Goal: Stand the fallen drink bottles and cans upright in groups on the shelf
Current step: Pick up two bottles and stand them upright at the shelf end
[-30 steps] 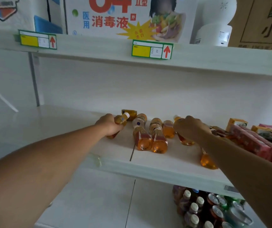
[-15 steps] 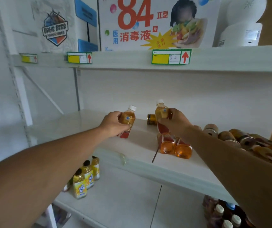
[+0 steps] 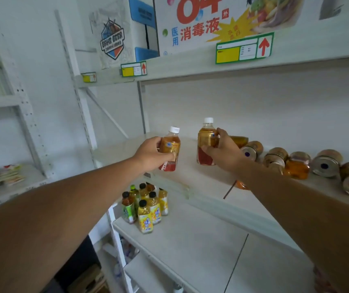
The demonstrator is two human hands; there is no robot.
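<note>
- So, both hands are out over the middle shelf (image 3: 201,182), each wrapped around one small amber tea bottle.
- Left hand (image 3: 148,154) is clamped on the left bottle (image 3: 170,152); white cap up, body leaning a little to the right, its base at the shelf's front edge. Can't tell whether the base touches the board or hangs just above it.
- Right hand (image 3: 222,153) is clamped on the right bottle (image 3: 206,144); thumb on the lower red label, fingers over the upper part. This one is upright, white cap on top, base at the shelf surface, further back than the left one.
- The two bottles sit near each other with a clear gap between them.
- To the right of the right hand, fallen cans (image 3: 325,163) lie on their sides in a loose row, round ends facing forward.
- Among them a fallen bottle (image 3: 297,168) lies on its side, amber liquid showing.
- Another orange bottle bottom (image 3: 241,185) peeks out under the right forearm, mostly hidden.
- Lower shelf (image 3: 190,240): a tight group of standing bottles (image 3: 146,208) with yellow and green labels, dark caps, at its left end.
- Top shelf carries a disinfectant box (image 3: 201,24) and a yellow price tag (image 3: 244,50) with a red arrow on the edge.
</note>
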